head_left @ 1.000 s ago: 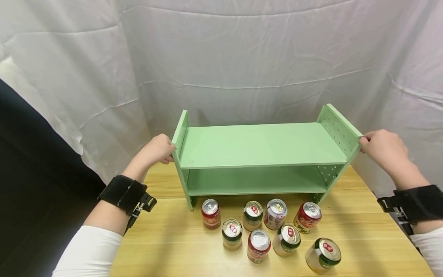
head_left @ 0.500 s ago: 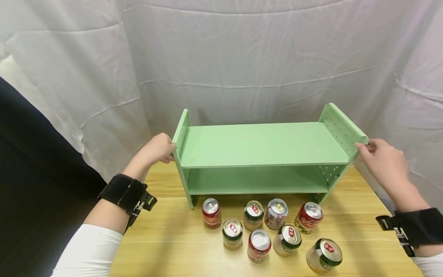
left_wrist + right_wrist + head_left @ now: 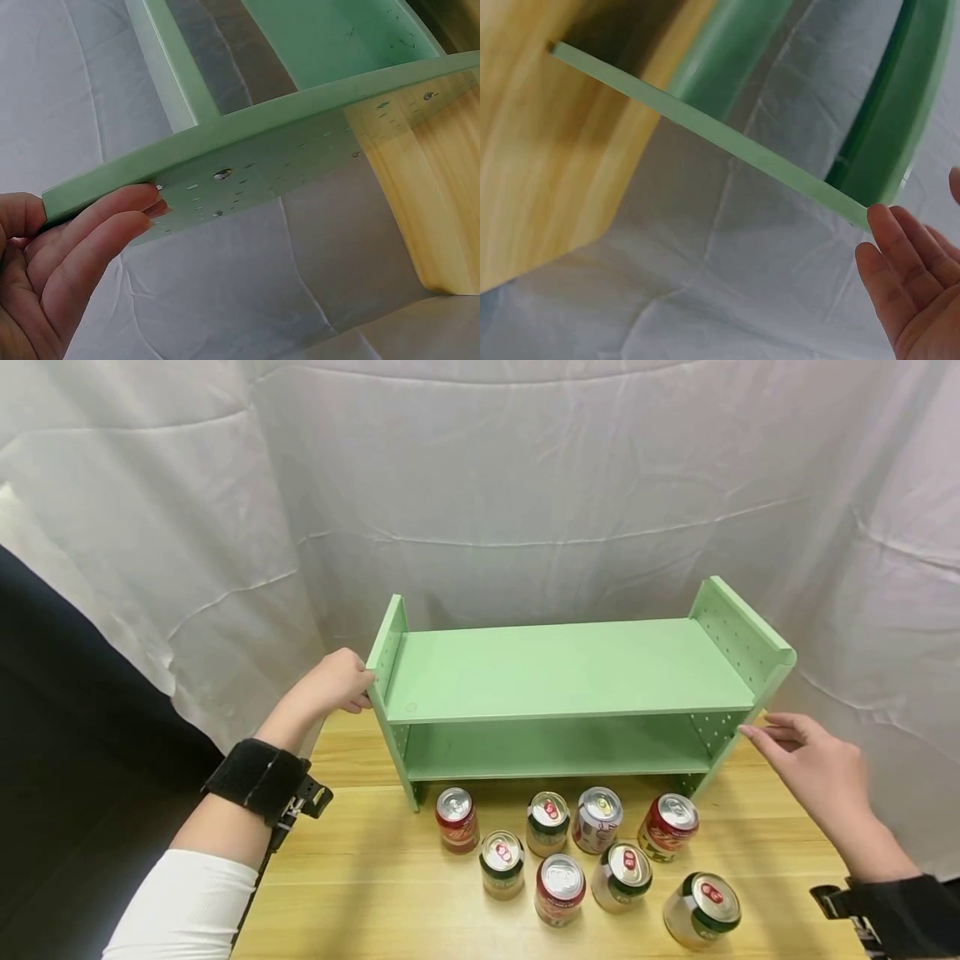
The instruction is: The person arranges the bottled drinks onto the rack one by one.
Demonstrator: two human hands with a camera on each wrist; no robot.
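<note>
Left hand (image 3: 335, 681) grips shelf (image 3: 570, 670) left panel, frame centre-left. Right hand (image 3: 813, 768) open, fingers straight, just beside shelf's right panel. Cans (image 3: 558, 887) lower centre on counter (image 3: 360, 877).

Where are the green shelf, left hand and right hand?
green shelf (image 3: 570, 670), head view, bare top board.
left hand (image 3: 333, 681), head view, back of hand at the shelf's left side panel.
right hand (image 3: 813, 764), head view, back of hand.

No lettering can be read anywhere in front of me: the red and green printing on the cans (image 3: 597, 817) standing on the bench (image 3: 375, 893) is too small and blurred to make out, and my green shelf (image 3: 562, 668) bears no label.
</note>
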